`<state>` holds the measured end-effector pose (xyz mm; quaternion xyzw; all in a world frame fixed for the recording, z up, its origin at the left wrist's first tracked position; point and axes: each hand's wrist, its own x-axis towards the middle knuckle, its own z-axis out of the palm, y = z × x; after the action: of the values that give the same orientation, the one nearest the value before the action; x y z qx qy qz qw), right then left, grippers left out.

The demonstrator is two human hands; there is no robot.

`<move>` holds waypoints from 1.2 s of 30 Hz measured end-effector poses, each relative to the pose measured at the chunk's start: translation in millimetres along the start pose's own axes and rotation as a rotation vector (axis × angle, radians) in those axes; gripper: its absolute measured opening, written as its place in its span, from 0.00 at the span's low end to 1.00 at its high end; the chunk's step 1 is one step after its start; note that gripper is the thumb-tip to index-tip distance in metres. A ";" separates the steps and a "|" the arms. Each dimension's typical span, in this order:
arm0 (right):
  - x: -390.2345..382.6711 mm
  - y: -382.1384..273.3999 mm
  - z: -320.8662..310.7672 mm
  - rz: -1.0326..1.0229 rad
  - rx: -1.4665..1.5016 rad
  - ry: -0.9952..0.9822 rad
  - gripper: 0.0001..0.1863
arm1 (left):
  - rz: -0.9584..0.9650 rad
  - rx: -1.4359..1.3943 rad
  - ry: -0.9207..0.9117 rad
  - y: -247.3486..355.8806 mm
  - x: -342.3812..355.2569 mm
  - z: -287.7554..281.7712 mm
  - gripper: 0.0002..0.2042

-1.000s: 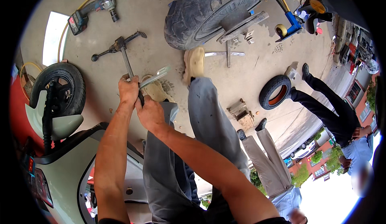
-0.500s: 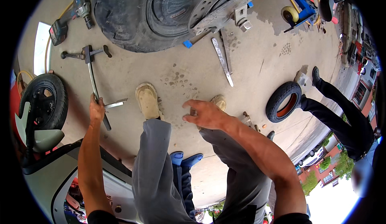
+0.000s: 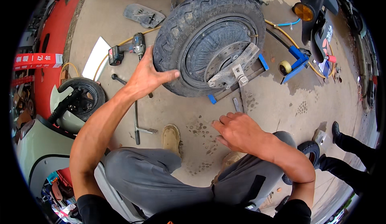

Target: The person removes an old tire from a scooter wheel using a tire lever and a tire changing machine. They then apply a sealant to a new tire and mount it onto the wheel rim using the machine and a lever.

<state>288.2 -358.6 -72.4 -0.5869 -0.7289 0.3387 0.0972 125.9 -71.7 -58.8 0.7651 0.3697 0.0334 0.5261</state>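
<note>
A scooter wheel with a knobbly, dusty tyre and a dark hub stands ahead of me. On its face sit a brake disc, a metal arm and an axle nut. My left hand is at the tyre's left edge, thumb and fingers spread wide, the thumb over the sidewall. Below the wheel, near my right knee, my right hand is closed with its fingers curled; what it holds, if anything, is hidden. Under the wheel is a blue-ended metal stand.
A cordless impact wrench and a long lever tool lie left. Another wheel leans by pale scooter panels. A flat metal bar lies near the wheel. At right are a blue jack, a loose tyre and a person's legs.
My left hand has left the lever tool, now on the floor, and moved up to the wheel's tyre. My right hand's fingers have curled in. The view has shifted forward and left.
</note>
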 end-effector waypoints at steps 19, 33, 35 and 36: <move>-112.8 33.8 -22.8 0.182 0.173 0.241 0.21 | 0.059 0.075 0.183 23.4 29.5 10.4 0.59; 106.5 41.9 -221.6 -0.173 -0.334 0.477 0.33 | -0.007 -0.031 0.163 27.7 41.7 -9.6 0.61; 140.2 57.9 -227.1 -0.144 -0.390 0.390 0.38 | -0.014 -0.093 0.140 26.3 45.0 -9.6 0.61; 155.0 62.2 -229.0 -0.098 -0.380 0.325 0.39 | -0.008 -0.092 0.144 25.3 45.7 -9.4 0.59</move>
<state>415.5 -123.7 22.2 -0.6053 -0.7819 0.0919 0.1175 168.3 -41.3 -49.1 0.7342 0.4077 0.1033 0.5330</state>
